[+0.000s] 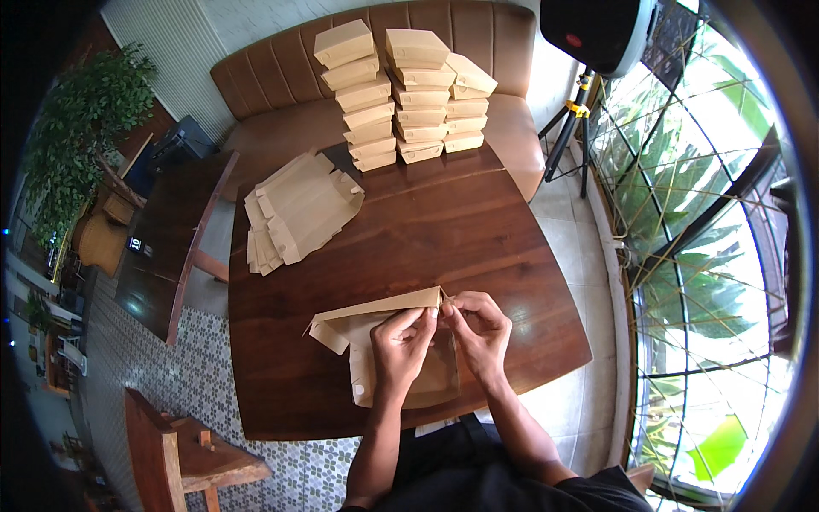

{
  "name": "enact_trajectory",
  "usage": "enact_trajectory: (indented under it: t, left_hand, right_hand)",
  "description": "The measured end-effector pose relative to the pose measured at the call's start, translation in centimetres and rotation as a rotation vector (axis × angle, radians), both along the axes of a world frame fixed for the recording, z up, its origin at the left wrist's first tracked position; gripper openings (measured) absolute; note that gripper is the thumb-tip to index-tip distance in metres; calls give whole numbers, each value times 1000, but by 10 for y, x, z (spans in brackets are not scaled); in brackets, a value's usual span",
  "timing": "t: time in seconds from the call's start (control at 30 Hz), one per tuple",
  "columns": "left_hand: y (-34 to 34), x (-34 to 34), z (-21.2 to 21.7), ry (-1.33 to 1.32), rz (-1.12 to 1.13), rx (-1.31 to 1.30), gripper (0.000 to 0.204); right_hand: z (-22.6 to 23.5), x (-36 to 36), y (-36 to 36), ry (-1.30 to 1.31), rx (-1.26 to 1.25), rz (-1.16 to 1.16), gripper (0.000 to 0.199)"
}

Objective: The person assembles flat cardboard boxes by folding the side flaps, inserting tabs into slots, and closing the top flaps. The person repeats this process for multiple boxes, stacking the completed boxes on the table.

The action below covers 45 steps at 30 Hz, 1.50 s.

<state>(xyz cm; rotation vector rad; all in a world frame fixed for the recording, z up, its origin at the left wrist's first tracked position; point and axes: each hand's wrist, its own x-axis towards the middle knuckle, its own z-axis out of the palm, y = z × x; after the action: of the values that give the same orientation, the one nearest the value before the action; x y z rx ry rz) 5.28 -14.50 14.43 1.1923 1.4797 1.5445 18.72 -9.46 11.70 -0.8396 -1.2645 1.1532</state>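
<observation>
A partly folded brown cardboard box (375,307) lies near the front edge of the table, one long wall standing up along its far side. At the right end of that wall, my left hand (404,338) pinches the cardboard by the corner. Close beside it, my right hand (479,331) grips the same corner between thumb and fingers. The box's flat panel spreads below my hands, partly covered by the left one. Farther left on the table rests a pile of flat, unfolded box blanks (307,209).
Stacks of folded boxes (421,98) stand at the table's (426,222) far edge, before a brown bench (264,128). A speaker on a tripod (580,111) is at the back right. A wooden chair (196,452) sits at lower left, a second table (171,247) beyond it.
</observation>
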Motion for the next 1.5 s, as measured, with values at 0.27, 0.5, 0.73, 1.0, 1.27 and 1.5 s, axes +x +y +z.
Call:
enact_trajectory:
  t: [0.27, 0.5, 0.73, 1.0, 1.27, 1.5]
  left_hand:
    - [0, 0, -14, 94, 121, 96, 21]
    - [-1, 4, -11, 151, 169, 106, 16]
    - [-2, 1, -13, 109, 190, 179, 16]
    - [-7, -8, -18, -100, 150, 65, 18]
    - [-8, -11, -27, -133, 152, 168, 17]
    - [-11, -3, -19, 5, 166, 155, 20]
  right_hand:
    - [-1, -2, -1, -37, 32, -1, 10]
    - [0, -7, -2, -34, -13, -30, 9]
    - [9, -4, -2, -149, 45, 23, 10]
    - [16, 2, -2, -218, 29, 162, 18]
    - [19, 3, -3, -208, -3, 220, 18]
    - [10, 0, -4, -195, 33, 182, 18]
